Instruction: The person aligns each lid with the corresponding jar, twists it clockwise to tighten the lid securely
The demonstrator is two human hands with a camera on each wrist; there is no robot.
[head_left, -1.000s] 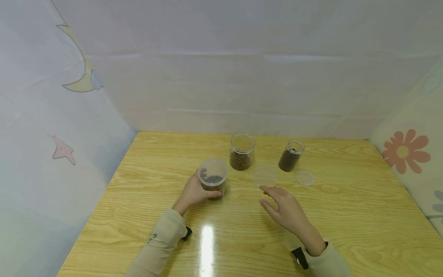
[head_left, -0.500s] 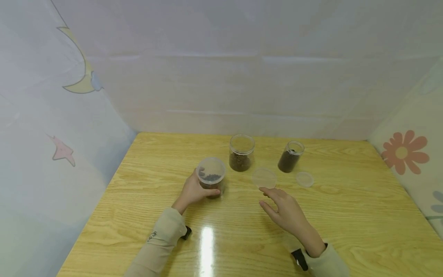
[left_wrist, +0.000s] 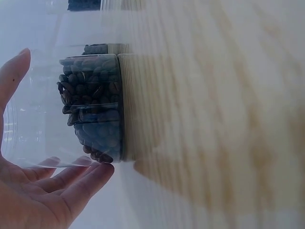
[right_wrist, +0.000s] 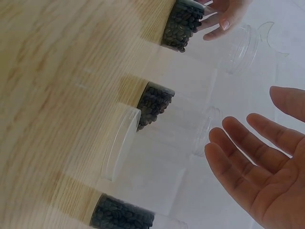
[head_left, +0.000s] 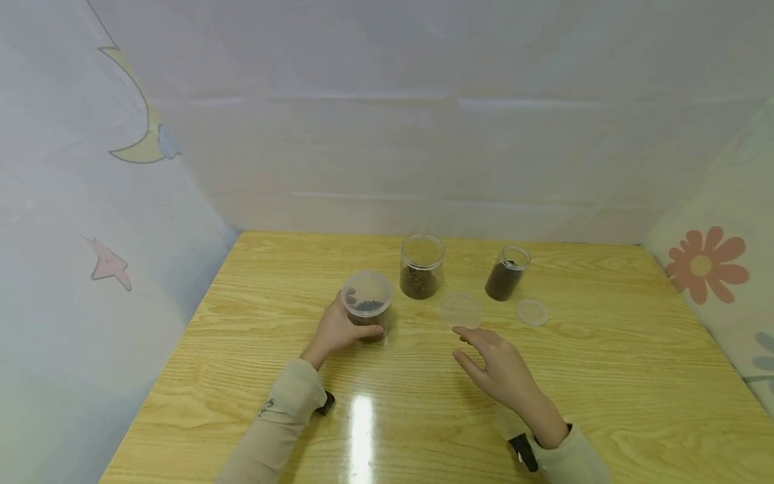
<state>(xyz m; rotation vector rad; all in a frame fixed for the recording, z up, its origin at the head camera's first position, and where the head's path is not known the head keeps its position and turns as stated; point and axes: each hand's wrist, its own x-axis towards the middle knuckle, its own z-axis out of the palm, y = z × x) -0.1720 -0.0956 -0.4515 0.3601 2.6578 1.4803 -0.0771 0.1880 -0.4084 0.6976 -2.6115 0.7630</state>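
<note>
My left hand (head_left: 337, 329) grips a clear round jar (head_left: 367, 310), thumb along the near side and fingers around the far left. Dark coffee beans (left_wrist: 93, 105) fill its lower part in the left wrist view. The jar stands upright, and its top looks covered by a translucent lid. My right hand (head_left: 502, 370) hovers with relaxed fingers, holding nothing, its fingertips just in front of a larger clear lid (head_left: 461, 312) lying on the table. In the right wrist view, this hand's palm (right_wrist: 271, 176) and spread fingers show.
Behind the lid stands an uncapped wide jar (head_left: 421, 269) of beans. Right of it is a narrower uncapped jar (head_left: 506, 274), with a small clear lid (head_left: 532, 312) before it. All rest on a wooden table (head_left: 254, 403); a printed cloth (head_left: 375, 134) hangs behind.
My left hand and the gripped jar have shifted slightly away from me and to the left. My right hand has stayed almost where it was.
</note>
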